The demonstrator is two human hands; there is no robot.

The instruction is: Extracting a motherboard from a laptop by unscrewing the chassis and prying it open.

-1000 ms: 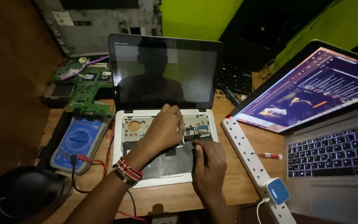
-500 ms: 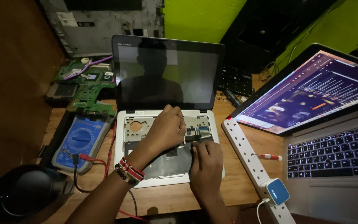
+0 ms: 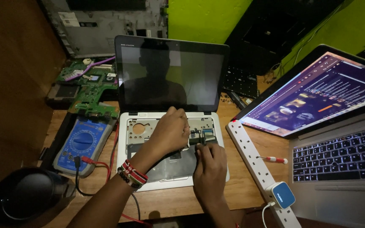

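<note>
On the opened white laptop (image 3: 165, 179), at its right rear corner, the right hand's (image 3: 210, 173) fingertips pinch a small dark-and-blue part (image 3: 202, 137), probably a connector or bracket, though the dim light leaves that unsure. The left hand (image 3: 172, 131) lies curled over the chassis just beside it, fingers pressing down, grasping nothing I can make out. Since a second ago the right hand has crept forward onto the part and the left barely moved, so the work has narrowed to this piece. Its long axis runs left-right, parallel to the hinge. A blue multimeter (image 3: 82, 143) sits to the left.
</note>
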